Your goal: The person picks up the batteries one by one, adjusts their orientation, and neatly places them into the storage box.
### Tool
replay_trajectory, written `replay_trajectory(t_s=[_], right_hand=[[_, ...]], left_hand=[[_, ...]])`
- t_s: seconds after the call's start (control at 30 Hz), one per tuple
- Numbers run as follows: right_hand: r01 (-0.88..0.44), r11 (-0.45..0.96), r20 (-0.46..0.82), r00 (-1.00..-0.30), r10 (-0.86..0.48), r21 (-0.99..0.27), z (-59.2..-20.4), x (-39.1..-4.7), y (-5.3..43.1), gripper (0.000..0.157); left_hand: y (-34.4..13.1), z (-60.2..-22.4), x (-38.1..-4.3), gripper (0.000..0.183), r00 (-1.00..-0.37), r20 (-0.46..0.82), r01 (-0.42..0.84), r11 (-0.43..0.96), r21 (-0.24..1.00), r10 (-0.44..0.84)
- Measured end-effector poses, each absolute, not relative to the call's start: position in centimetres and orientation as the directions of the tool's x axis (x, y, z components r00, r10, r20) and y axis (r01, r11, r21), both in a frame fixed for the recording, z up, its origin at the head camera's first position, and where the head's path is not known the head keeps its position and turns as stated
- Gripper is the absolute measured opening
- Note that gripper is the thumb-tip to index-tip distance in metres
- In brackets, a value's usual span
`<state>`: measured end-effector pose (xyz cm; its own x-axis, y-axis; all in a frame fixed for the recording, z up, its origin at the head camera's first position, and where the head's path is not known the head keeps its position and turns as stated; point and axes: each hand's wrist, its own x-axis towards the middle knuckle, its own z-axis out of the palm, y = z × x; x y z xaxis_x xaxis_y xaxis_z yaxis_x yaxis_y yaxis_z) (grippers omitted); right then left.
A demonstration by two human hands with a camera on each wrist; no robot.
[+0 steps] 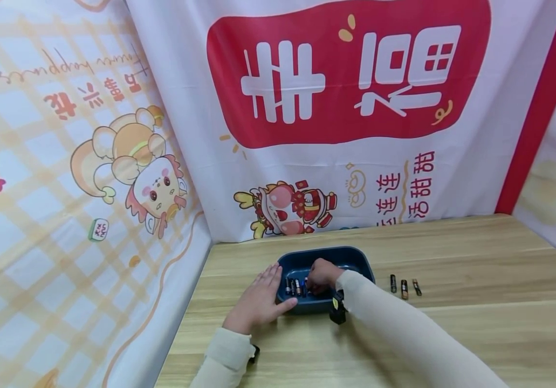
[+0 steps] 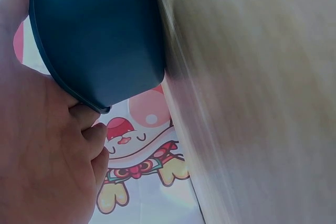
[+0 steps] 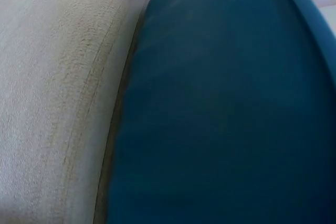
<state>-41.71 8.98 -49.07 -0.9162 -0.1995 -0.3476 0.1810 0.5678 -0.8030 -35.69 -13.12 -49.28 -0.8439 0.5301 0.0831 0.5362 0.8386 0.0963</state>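
A dark blue rectangular tub (image 1: 313, 307) stands on the wooden table. My left hand (image 1: 260, 302) rests on its left end, fingers stretched along the rim and thumb spread over the near corner. In the left wrist view the left hand (image 2: 47, 145) lies against the rim beside the tub's outer wall (image 2: 100, 35). My right hand (image 1: 325, 274) reaches down inside, fingers curled, pinching a blue battery (image 1: 304, 286); its fingertips are partly hidden. Several batteries (image 1: 293, 285) lie side by side at the tub's left end. The right wrist view shows only the tub's outside wall (image 3: 220, 103) and the tabletop.
Three loose batteries lie right of the tub: a dark one (image 1: 393, 283), a black and copper one (image 1: 404, 289) and a thinner one (image 1: 417, 287). A printed cloth (image 1: 278, 161) hangs behind the table (image 1: 476, 269), and another (image 1: 88, 242) along its left side.
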Motion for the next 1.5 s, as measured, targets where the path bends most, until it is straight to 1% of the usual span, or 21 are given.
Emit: replay_trajectory(t_s=[0.23,0.53,0.7,0.9,1.03,1.27,1.5], right_hand=[[0.180,0.592,-0.354,-0.915,-0.191,-0.785,-48.9,-41.9,8.9,0.004],[0.179,0.586,-0.343,-0.922,-0.180,-0.790,-49.1,-41.9,8.9,0.006],[0.159,0.580,-0.322,-0.928,-0.189,-0.799,-49.1,-41.6,9.4,0.004],[0.126,0.608,-0.314,-0.925,-0.214,-0.784,-48.3,-41.1,10.4,0.003],[0.100,0.606,-0.302,-0.922,-0.241,-0.789,-47.5,-40.9,11.3,0.007],[0.110,0.576,-0.313,-0.912,-0.266,-0.810,-45.6,-40.5,13.2,0.023],[0.091,0.523,-0.281,-0.913,-0.297,-0.847,-44.2,-40.4,15.5,0.030]], left_hand=[[-13.2,-49.4,-35.9,0.096,-0.843,0.084,0.537,0.838,0.100,0.531],[-13.2,-49.5,-36.2,0.096,-0.842,0.081,0.539,0.837,0.097,0.533],[-13.0,-49.3,-36.0,0.096,-0.837,0.086,0.547,0.832,0.097,0.540],[-13.0,-49.0,-35.7,0.095,-0.838,0.077,0.546,0.831,0.110,0.540],[-13.0,-49.1,-35.6,0.096,-0.840,0.078,0.542,0.834,0.106,0.536],[-13.1,-49.4,-35.7,0.097,-0.844,0.073,0.536,0.837,0.108,0.531],[-13.1,-49.4,-35.7,0.096,-0.852,0.079,0.523,0.845,0.112,0.517]])
